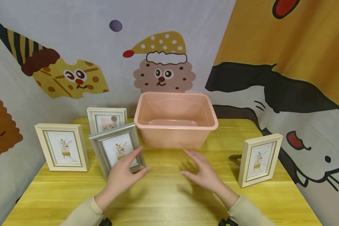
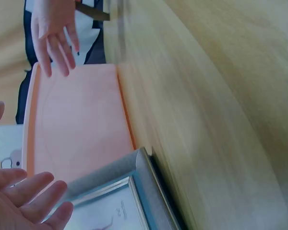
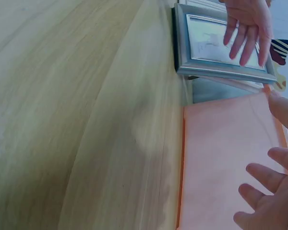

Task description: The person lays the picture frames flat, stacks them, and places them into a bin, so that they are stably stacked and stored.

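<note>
My left hand (image 1: 123, 173) hovers in front of the silver-grey picture frame (image 1: 106, 153), fingers loosely spread and nothing in them; it overlaps the frame's lower right part in the head view. To its right, my right hand (image 1: 204, 172) is held over the table with relaxed fingers and thumb apart, also holding nothing. The two palms face each other across a gap. Beyond them stands a pink plastic bin (image 1: 175, 138), with nothing visible inside. In the right wrist view the fingers (image 3: 266, 177) of my right hand overlap the bin's front wall.
A cream picture frame (image 1: 84, 153) stands at the far left. Behind the silver-grey one is a white frame (image 1: 91, 121), partly hidden. Another cream frame (image 1: 243, 163) stands at the right on its back leg. The wooden table (image 1: 164, 194) meets a cartoon-printed cloth (image 1: 96, 40) behind.
</note>
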`<state>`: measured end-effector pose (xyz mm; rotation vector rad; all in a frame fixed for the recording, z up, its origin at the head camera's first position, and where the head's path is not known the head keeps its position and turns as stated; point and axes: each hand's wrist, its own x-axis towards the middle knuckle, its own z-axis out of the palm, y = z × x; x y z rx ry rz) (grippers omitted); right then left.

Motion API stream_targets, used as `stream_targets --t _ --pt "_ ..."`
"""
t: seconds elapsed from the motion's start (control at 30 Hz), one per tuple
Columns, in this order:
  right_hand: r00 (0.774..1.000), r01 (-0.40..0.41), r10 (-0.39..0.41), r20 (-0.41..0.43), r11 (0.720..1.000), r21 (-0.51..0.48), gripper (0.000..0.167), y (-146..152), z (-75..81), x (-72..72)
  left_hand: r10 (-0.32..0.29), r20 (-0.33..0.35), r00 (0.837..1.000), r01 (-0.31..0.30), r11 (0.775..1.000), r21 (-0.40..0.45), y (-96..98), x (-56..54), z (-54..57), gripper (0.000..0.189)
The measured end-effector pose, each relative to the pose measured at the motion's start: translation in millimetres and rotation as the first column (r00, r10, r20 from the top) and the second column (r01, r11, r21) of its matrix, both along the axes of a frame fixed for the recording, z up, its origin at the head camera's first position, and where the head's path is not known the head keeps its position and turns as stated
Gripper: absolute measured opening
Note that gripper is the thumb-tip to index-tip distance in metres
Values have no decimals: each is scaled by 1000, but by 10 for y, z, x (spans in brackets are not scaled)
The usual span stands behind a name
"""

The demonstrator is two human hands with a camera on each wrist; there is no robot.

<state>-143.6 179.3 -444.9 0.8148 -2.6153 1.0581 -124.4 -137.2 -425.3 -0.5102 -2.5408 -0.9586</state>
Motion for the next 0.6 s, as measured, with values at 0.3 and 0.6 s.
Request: stream_targets --t 0.3,0.6 --pt "999 -16 20 26 986 -165 73 235 224 87 -54 -65 996 66 980 189 -64 13 3 67" --pt "998 -4 -8 -70 984 -177 77 716 681 132 -130 -75 989 148 928 341 69 -17 93 64"
